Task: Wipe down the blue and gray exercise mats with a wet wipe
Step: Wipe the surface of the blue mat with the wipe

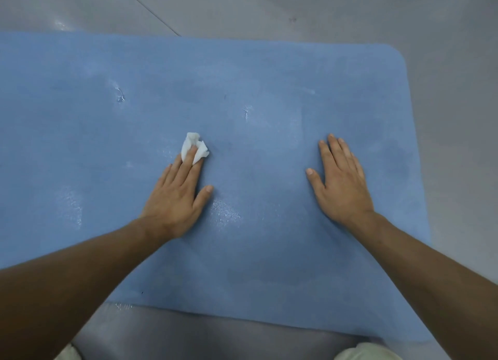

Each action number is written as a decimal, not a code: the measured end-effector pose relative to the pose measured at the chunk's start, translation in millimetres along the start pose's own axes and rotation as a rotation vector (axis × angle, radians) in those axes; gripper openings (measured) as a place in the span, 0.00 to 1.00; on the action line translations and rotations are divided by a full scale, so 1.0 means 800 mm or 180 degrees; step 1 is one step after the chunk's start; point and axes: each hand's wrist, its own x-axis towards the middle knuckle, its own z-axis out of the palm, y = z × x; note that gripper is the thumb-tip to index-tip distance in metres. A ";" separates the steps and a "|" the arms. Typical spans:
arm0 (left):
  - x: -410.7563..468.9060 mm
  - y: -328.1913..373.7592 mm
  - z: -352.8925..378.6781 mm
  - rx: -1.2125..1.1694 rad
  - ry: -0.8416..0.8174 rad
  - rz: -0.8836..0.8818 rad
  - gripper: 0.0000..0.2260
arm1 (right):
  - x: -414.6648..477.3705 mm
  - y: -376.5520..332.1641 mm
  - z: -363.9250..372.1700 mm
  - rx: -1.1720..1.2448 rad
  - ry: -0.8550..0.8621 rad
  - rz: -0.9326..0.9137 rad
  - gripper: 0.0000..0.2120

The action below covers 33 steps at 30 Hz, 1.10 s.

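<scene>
Resting flat on blue mat (269,73), left hand (175,198) presses wipe (201,150), right hand (342,184) near edge.

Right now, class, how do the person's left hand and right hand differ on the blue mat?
The left hand presses a crumpled white wet wipe under its fingertips; the right hand touches only the blue mat. The left hand's fingers slant rightward, the right hand's leftward. The right hand lies nearer the mat's rounded end than the left hand. Both lie flat, palm down, fingers straight.
</scene>
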 end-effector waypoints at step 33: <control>0.000 0.060 0.062 0.0332 0.0696 0.0134 0.31 | -0.057 -0.047 0.022 -0.0570 -0.0257 -0.0953 0.37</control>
